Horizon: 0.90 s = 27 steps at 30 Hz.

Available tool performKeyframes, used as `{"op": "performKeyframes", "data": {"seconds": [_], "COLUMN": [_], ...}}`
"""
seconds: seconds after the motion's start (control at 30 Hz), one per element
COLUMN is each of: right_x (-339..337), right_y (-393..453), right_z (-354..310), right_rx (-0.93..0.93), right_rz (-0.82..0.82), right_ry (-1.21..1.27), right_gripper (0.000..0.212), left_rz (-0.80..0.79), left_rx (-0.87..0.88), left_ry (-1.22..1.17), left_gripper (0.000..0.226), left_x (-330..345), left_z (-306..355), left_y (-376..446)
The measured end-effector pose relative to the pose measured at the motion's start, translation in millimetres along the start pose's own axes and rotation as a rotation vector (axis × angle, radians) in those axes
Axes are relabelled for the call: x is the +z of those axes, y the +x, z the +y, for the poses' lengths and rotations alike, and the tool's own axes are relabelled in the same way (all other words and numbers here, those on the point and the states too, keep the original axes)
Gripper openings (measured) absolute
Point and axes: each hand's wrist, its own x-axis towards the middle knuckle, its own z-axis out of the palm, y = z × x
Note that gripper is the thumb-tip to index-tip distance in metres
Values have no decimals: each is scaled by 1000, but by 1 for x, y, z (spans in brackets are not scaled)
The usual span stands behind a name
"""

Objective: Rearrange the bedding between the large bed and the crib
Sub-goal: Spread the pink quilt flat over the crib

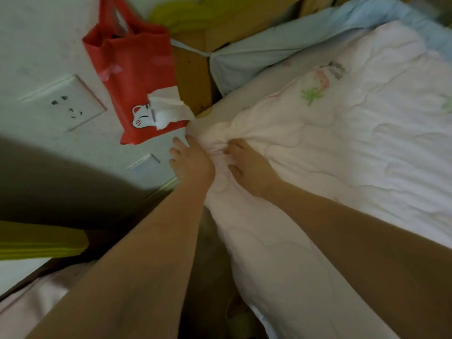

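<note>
Pale pink quilted blanket [342, 148] with faint printed motifs covers most of the right side, spread over what looks like the crib mattress; its right and bottom edges run out of frame. Light blue padded bumper [281, 42] curves round the blanket's top edge, tied against a brown wooden post [193, 77]; the rest of the frame is cut off at the top. White wall [36, 45] on the left, lower part in dark shadow. Red fabric tissue holder with a white cat print [132, 77] hangs on the wall, white tissue [168, 110] sticking out just above the blanket corner. White wall socket [66, 102] left of it, a smaller pale plate [144, 165] below. Yellow-green shape [36, 241] at the left edge, too blurred to identify. Right hand [247, 167] grips a bunched fold at the blanket's near-left corner, fingers curled into the fabric. Left hand [190, 160] sits at the same corner, fingers spread and fairly straight, touching the edge; thumb hidden, so no clear hold. Whole frame is motion-blurred.
</note>
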Motion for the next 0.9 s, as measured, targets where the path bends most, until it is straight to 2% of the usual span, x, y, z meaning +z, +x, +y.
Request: {"op": "performKeyframes", "data": {"seconds": [0.07,0.13,0.2,0.33,0.5,0.7,0.9], "right_x": [-11,-21,-34,-45,-58,-47,-11], "right_y": [-37,-75,-123,-239,-355,-504,-578], "right_z": [14,34,67,138,186,204,192], "right_rx": [66,214,414,772,842,1150,1520], "right_rz": [110,281,320,138,68,193,324], "right_ry": [23,7,-59,-134,-113,41,122], "right_gripper": [44,50,56,61,57,58,62], "left_rz": [120,86,22,-175,-305,-405,-544], "left_rx": [304,610,811,983,1200,1415,1709], "left_ry": [84,113,193,315,418,588,694], "left_gripper": [60,60,62,64,63,67,69], "left_x": [-5,-3,9,43,76,126,164], "left_z": [21,46,84,169,243,325,350], "left_y": [-20,-40,-65,-136,-230,-346,-426]}}
